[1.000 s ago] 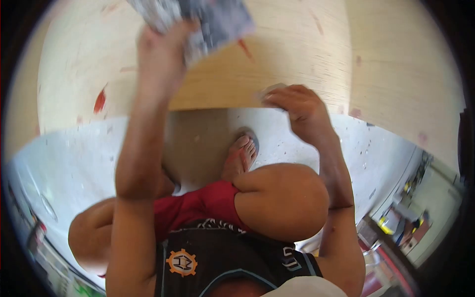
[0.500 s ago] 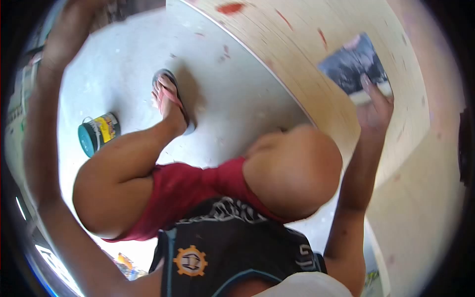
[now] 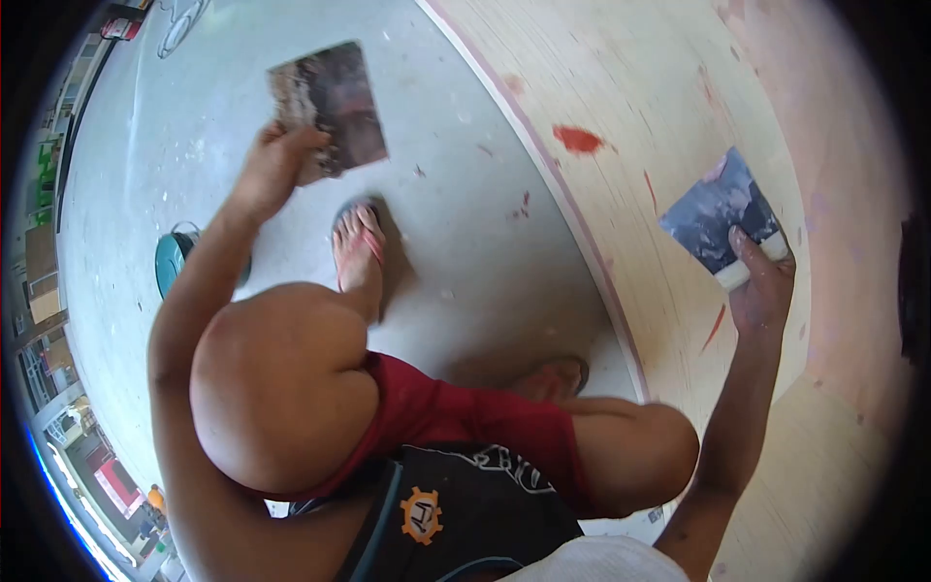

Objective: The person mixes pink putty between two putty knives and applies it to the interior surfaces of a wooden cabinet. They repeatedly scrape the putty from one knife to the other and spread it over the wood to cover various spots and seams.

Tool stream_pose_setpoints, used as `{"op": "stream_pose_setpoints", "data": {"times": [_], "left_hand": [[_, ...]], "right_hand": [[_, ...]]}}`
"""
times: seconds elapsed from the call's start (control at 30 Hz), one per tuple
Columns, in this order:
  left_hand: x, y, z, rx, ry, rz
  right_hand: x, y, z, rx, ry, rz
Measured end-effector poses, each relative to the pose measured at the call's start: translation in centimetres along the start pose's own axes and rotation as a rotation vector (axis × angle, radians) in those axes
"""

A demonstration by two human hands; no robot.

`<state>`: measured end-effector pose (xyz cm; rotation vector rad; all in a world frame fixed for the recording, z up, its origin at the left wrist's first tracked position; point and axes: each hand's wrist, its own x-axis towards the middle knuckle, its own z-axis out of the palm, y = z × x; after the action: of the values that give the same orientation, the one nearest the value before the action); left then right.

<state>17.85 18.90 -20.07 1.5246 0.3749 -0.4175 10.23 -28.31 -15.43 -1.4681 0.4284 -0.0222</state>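
My left hand point(image 3: 279, 167) is closed on a flat, roughly square dark sheet point(image 3: 341, 102), stained brown and frayed along the edge by the thumb. It is held up above the grey floor. On the other side, my right hand point(image 3: 759, 276) grips a flat dark blue-grey plate point(image 3: 716, 215) with whitish smears and a pale strip along its near edge. The thumb lies on top of it; the other fingers are mostly hidden beneath. This plate overlaps the pale wooden panel point(image 3: 621, 213), which bears red patches.
A teal-lidded bucket point(image 3: 170, 264) stands on the floor point(image 3: 456, 262), partly hidden behind my left arm. My sandalled foot point(image 3: 359, 247) is on the floor between the hands. Pale coiled cord point(image 3: 177, 27) lies at the top left. Shelves and clutter line the left edge.
My left hand has come into view at the upper left with the stained sheet. The right hand with its plate sits lower in view. My view has shifted and my knees have moved.
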Motion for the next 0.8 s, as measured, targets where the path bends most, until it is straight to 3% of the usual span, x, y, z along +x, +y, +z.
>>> {"op": "stream_pose_setpoints", "data": {"times": [0.07,0.2,0.3,0.37,0.43,0.47,0.53,0.6,0.7,0.77,0.8], "left_hand": [[2.6,-0.1,-0.1,-0.092,0.007,0.059],[6.6,0.4,-1.1,-0.185,-0.169,-0.015],[9.9,0.1,-2.2,-0.218,-0.169,-0.041],[11.7,-0.2,-2.9,-0.223,-0.11,-0.024],[13.0,-1.2,-3.7,-0.251,-0.194,-0.021],[13.2,-1.6,-3.3,-0.347,-0.233,-0.037],[13.8,-3.2,-2.6,-0.405,-0.23,-0.053],[14.2,-4.8,-2.3,-0.469,-0.193,-0.058],[15.3,-7.0,-2.8,-0.486,-0.137,-0.136],[15.9,-7.0,-3.2,-0.48,-0.139,-0.16],[16.2,-6.9,-3.3,-0.474,-0.142,-0.17]], "right_hand": [[1.5,-1.6,2.9,-0.062,0.008,0.022],[1.9,-3.3,7.1,-0.066,0.003,-0.008],[4.6,-3.5,10.6,-0.144,0.046,-0.033],[6.0,-4.2,14.0,-0.485,-0.055,-0.178],[7.0,-4.0,16.4,-0.745,-0.11,-0.014],[7.7,-2.2,17.0,-0.637,-0.143,0.087],[9.3,2.2,17.2,-0.816,-0.213,0.019],[10.6,3.3,19.5,-1.006,-0.173,0.088],[13.4,5.6,20.5,-1.243,-0.278,0.025],[14.8,5.4,21.4,-1.25,-0.201,0.412],[15.3,5.7,21.6,-1.252,-0.199,0.42]]}}
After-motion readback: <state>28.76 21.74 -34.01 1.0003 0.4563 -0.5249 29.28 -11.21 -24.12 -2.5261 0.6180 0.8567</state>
